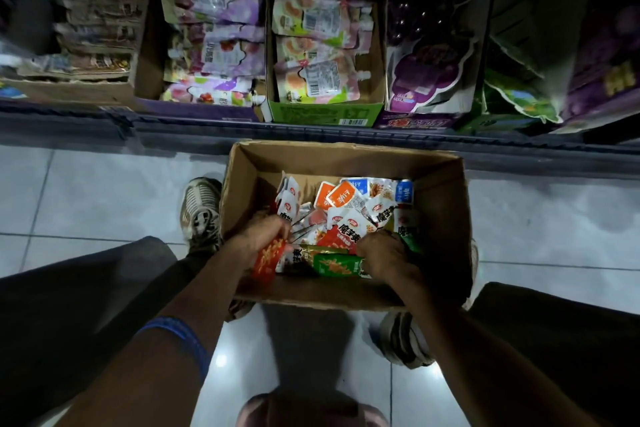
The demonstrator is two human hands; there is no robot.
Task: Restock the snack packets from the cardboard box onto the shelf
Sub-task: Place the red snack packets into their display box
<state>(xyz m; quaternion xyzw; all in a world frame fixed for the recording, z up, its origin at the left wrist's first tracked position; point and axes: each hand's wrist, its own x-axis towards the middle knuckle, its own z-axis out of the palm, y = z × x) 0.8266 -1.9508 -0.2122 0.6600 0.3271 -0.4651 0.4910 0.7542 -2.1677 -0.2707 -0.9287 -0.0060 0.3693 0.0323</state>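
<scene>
The head camera looked straight down on a person crouched or seated low over an open cardboard box [440, 204] that sat on a pale tiled floor [86, 191], pushed up close to the front edge of a low shelf [311, 135]. Placed there between the person's shoes, the box probably kept its contents within easy reach of the shelf.

Loose snack packets [349, 208] lay heaped in the bottom of the box, mostly white, orange and red, with some blue at the far side. None had reached the shelf at this moment.

Both forearms came in from the lower corners and met inside the near end of the box. The left hand [261, 239], with a blue band on its forearm, had its fingers curled down around a red packet [268, 258]. The right hand [384, 255] was knuckles-up, fingers bent into the pile beside a green packet [337, 265]; it seemed to be gathering packets, but the fingertips were buried, so what exactly they pinched could not be told. The two hands looked set to scoop a bundle together rather than lift single packets.

Above, the shelf held open display cartons [325, 111] of pouches in purple, pink and green, standing side by side.
</scene>
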